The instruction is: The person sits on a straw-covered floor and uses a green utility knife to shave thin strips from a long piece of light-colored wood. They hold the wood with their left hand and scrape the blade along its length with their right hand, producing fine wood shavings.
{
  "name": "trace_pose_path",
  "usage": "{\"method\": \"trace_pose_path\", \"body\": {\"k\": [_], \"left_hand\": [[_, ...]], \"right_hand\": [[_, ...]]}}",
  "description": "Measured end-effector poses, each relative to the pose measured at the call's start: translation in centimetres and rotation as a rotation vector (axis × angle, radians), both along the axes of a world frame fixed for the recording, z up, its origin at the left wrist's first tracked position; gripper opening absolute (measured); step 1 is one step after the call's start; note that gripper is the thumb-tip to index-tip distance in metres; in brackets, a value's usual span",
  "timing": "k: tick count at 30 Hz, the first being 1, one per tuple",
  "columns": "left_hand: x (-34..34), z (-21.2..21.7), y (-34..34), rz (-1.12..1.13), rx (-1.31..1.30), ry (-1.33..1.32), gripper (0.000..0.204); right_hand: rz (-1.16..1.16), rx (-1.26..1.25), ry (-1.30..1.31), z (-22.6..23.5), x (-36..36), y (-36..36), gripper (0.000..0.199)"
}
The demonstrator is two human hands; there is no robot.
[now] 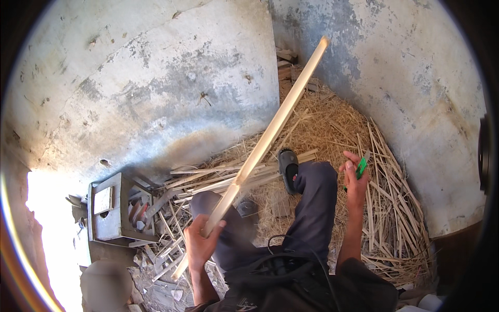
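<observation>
My left hand grips a long pale cane stick near its lower end. The stick slants up and to the right, its far tip reaching toward the wall corner. My right hand is raised over the straw and holds a small green-handled tool, probably a knife. Both hands are above my legs in dark trousers. A dark sandal on my foot rests on the straw.
Straw and split cane strips cover the floor between two rough concrete walls. A small grey wooden stool stands at the left, with cut sticks piled beside it. A black cable lies on my lap.
</observation>
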State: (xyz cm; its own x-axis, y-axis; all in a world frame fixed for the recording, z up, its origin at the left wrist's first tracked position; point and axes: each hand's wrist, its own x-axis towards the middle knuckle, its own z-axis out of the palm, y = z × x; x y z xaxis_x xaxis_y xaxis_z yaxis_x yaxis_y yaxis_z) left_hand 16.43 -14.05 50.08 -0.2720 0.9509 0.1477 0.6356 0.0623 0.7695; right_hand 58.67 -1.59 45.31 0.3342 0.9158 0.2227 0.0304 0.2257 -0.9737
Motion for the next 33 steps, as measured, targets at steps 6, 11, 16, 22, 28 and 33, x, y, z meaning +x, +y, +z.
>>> {"method": "trace_pose_path", "body": {"k": [6,11,16,22,28,33], "left_hand": [[4.6,2.4,0.6,-0.114,0.057,-0.086,0.02],[6.3,2.7,1.0,-0.145,-0.009,-0.081,0.021],[5.6,0.8,2.0,-0.264,-0.04,-0.06,0.031],[4.2,-0.7,5.4,-0.528,0.094,-0.083,0.053],[5.2,-0.5,7.1,-0.625,-0.2,-0.521,0.035],[5.0,-0.9,7.0,-0.494,-0.269,-0.712,0.034]], "right_hand": [[0.321,0.073,0.067,4.5,-5.1,0.2,0.046],[0.428,0.066,0.19,5.5,-8.0,1.5,0.048],[0.425,0.074,0.215,6.0,-9.3,2.8,0.035],[0.47,0.11,0.145,5.1,-11.2,3.9,0.029],[0.559,0.101,0.197,5.6,-13.7,4.0,0.025],[0.499,0.235,-0.083,4.8,-13.2,4.8,0.032]]}}
